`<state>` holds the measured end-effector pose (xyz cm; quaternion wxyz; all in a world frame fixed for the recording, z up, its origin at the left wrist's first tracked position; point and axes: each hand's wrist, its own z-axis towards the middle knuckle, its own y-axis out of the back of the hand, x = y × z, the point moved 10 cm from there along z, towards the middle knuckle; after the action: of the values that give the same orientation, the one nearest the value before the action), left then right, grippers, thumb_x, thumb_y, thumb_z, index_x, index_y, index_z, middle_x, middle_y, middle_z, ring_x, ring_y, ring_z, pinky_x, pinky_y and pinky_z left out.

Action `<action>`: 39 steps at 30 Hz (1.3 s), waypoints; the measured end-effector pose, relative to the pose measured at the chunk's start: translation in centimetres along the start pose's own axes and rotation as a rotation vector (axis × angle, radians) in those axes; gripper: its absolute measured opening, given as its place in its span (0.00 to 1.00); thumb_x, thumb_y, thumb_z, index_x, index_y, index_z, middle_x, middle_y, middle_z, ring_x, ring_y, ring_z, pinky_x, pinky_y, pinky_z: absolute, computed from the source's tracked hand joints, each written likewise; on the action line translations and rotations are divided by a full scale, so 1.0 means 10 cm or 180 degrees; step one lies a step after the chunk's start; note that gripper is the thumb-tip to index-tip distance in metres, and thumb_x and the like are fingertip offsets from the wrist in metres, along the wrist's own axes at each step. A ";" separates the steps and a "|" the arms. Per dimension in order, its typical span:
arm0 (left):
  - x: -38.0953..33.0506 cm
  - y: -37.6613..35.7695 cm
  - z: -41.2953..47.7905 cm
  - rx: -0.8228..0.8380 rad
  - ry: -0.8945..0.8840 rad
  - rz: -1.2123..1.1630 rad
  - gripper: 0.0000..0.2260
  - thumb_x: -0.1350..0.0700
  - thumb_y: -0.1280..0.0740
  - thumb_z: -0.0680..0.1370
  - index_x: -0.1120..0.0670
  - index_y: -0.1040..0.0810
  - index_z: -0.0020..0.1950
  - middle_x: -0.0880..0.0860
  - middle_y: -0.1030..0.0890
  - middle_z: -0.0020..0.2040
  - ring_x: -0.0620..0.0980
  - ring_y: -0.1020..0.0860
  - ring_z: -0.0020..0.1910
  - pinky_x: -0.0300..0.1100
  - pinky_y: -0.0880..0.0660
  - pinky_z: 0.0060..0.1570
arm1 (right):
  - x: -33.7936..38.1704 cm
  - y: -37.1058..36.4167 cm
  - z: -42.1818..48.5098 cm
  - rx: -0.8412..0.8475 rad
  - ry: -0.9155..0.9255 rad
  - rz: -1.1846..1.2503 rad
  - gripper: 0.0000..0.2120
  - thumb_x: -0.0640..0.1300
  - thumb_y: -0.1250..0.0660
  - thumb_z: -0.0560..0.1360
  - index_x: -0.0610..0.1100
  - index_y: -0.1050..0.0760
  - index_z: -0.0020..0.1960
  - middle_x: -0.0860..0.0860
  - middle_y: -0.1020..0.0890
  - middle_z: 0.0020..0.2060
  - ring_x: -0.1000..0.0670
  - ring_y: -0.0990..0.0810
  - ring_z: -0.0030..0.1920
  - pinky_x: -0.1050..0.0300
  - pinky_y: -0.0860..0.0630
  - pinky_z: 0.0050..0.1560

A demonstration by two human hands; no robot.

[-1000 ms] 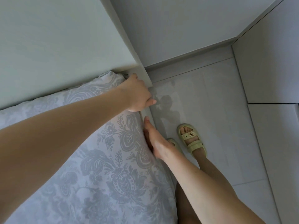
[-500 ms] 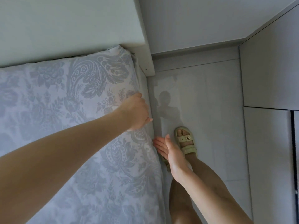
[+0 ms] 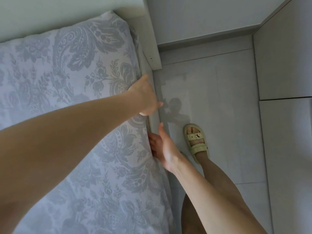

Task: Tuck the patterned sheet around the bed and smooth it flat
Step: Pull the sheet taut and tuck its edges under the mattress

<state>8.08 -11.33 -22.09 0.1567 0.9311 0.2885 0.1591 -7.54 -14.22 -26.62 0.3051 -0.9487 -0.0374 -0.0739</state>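
Pale grey-blue sheet with floral paisley pattern (image 3: 76,98): covered the bed from the far left headboard corner to the near edge, its right border at the mattress side. Left hand (image 3: 145,97): arm stretched across the sheet, fingers curled over the right edge, gripping the fabric there. Right hand (image 3: 164,147): nearer, open, fingers straight, pressed between the mattress side and the white bed frame (image 3: 152,48). Pale yellow sandal (image 3: 196,141): on the grey tiled floor (image 3: 228,115), right of the bed.

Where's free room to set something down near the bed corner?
Bare floor between the headboard post, the cabinet and the sandalled foot. Crowded along the sheet edge: left hand and right hand work there.
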 end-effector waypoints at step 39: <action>-1.23 -0.15 -0.64 -0.0928 -0.0129 -0.0340 0.31 0.45 0.62 0.81 0.52 0.26 0.32 0.50 0.23 0.33 0.49 0.28 0.36 0.43 0.41 0.58 | -1.16 -0.21 -0.08 0.0853 -0.0007 0.0496 0.37 0.76 0.48 0.69 0.54 0.27 0.66 0.50 0.21 0.61 0.50 0.24 0.63 0.49 0.32 0.68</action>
<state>-4.76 -16.12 -19.42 0.3043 0.8848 0.3083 0.1720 -19.34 -13.27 -26.63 0.4338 -0.8996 0.0265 -0.0433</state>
